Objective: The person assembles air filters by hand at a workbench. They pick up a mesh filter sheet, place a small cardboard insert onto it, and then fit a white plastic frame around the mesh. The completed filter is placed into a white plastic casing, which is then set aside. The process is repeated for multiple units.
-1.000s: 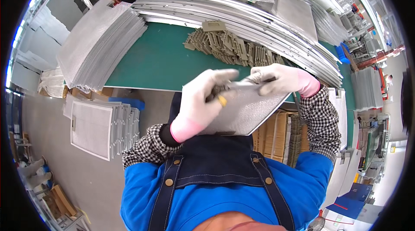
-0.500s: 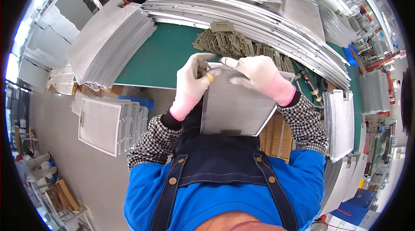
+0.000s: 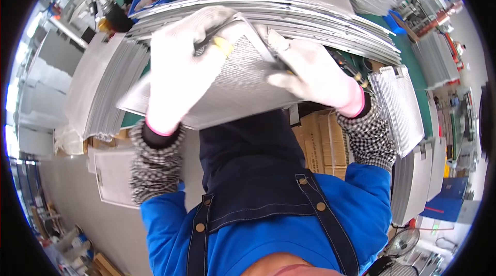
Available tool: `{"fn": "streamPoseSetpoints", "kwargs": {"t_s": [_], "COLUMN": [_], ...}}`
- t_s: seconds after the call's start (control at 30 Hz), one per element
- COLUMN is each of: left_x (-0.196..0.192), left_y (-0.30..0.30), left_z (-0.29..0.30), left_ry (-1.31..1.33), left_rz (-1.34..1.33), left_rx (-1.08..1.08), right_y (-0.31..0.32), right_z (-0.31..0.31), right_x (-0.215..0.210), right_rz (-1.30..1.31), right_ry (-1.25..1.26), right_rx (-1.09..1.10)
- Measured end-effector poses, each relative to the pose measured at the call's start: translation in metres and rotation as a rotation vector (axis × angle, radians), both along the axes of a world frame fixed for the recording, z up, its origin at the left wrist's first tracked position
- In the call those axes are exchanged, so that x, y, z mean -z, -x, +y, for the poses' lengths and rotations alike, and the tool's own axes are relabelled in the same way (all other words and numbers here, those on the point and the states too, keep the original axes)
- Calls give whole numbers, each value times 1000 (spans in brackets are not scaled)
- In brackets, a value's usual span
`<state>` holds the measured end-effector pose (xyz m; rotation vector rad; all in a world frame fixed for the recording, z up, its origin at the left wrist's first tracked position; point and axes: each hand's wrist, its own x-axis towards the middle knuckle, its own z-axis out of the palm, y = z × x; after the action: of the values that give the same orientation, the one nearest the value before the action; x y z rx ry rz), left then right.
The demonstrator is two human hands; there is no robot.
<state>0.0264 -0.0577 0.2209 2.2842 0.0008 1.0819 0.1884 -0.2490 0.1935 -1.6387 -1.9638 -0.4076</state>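
A grey mesh filter panel point(image 3: 232, 87) with a thin metal frame is held up and tilted in front of my apron, one corner pointing away from me. My left hand point(image 3: 181, 64), in a white glove with pink cuff and a yellow band on one finger, grips the frame's far left edge near that corner. On the right edge, my gloved right hand point(image 3: 315, 72) closes with its thumb lying over the mesh side. Motion blurs the fingertips of both hands a little. The pile of small grey-green clips is hidden behind the panel and hands.
Long metal frame strips point(image 3: 289, 15) lie across the green bench. Mesh sheets are stacked at the left point(image 3: 98, 85) and the right point(image 3: 397, 105). A power screwdriver point(image 3: 349, 67) lies beyond my right hand. Framed panels point(image 3: 116, 178) stand low at the left, and a cardboard box point(image 3: 320, 144) sits under the bench.
The panel has been lifted and turned, its corner now pointing away and its near edge raised. My left hand has moved left and up with it; my right hand now grips the right edge.
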Motion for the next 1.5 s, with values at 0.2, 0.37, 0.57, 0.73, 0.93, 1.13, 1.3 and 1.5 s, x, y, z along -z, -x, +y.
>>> {"fn": "streamPoseSetpoints", "kwargs": {"t_s": [0.2,0.37,0.57,0.73,0.93,1.13,1.3,1.5], "left_x": [-16,45,76,94,90,96,91,95], "left_y": [-33,-51,-50,-73,-66,-68,-64,-65], "left_z": [9,21,-13,-14,-7,4,4,7], "left_ry": [-441,-555,-529,-427,-417,-426,-420,-412], "left_rz": [114,134,-76,-177,-138,-196,-133,-155], "left_rx": [200,35,-428,-540,-550,-505,-454,-441], "right_y": [-106,-145,-129,-14,17,-20,-46,-41], "right_z": [-82,-119,-154,-32,27,19,26,17], "right_x": [106,214,216,103,66,-24,-36,-78], "right_rz": [6,11,363,1474,1220,-15,-388,361], "right_ry": [467,599,121,-615,-130,-98,176,-190], "right_rx": [931,1302,1105,298,225,327,223,212]}}
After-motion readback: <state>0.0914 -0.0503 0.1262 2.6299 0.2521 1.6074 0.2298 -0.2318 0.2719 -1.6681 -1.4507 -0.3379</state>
